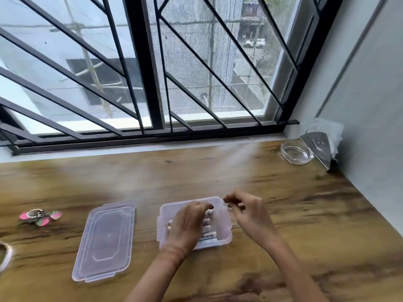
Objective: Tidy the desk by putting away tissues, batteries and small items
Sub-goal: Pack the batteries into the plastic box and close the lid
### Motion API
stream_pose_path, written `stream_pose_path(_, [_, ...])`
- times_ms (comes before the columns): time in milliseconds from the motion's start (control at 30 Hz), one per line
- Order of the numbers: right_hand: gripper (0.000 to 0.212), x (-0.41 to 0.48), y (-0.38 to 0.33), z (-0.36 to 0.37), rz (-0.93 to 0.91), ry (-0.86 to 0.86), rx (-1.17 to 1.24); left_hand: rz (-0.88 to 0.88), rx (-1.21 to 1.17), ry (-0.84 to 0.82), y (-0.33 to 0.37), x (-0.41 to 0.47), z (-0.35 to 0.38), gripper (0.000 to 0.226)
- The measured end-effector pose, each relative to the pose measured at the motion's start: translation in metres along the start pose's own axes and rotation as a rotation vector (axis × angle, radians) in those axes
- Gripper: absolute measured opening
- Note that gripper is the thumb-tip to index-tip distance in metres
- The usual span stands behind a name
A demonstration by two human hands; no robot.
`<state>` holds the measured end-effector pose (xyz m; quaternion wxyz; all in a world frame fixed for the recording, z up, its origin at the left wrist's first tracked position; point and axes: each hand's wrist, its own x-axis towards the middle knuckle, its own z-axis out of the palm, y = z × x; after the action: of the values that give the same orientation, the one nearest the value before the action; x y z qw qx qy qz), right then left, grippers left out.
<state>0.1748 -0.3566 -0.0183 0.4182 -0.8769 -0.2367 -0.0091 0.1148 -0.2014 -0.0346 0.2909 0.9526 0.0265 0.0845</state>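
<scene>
Wooden desk [283,214] under window. We rest left hand [187,225] on batteries [207,236] in box [226,234], grasp unclear; right hand [246,212] pinches something small, blurred. Lid [104,240] beside box.

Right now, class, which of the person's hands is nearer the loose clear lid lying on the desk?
Left. The left hand is inside the plastic box, just beside the lid. The right hand is over the box's far right edge.

Your two forearms are bare, with no sleeves showing. Your left hand [187,223] has a thin thread band around its wrist. Your right hand [248,212] wears nothing, its wrist bare.
</scene>
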Motion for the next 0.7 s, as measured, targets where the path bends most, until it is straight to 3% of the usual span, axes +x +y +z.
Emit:
stream_pose_path(133, [0.019, 0.004, 0.007, -0.007, 0.042, 0.056, -0.001, -0.012, 0.016, 0.118, -0.004, 0.002, -0.005, 0.039])
stream_pose_path(333, [0.016, 0.027, 0.04, -0.024, 0.151, 0.233, -0.075, -0.033, 0.094, 0.325, -0.018, -0.001, -0.024, 0.022])
stream_pose_path(500, [0.011, 0.048, 0.064, -0.032, 0.196, 0.244, -0.125, -0.038, 0.143, 0.386, -0.032, -0.01, -0.032, 0.025])
stream_pose_path(700, [0.011, 0.046, 0.058, -0.018, 0.152, 0.226, -0.089, -0.325, 0.174, 0.59, -0.059, -0.033, -0.044, 0.028])
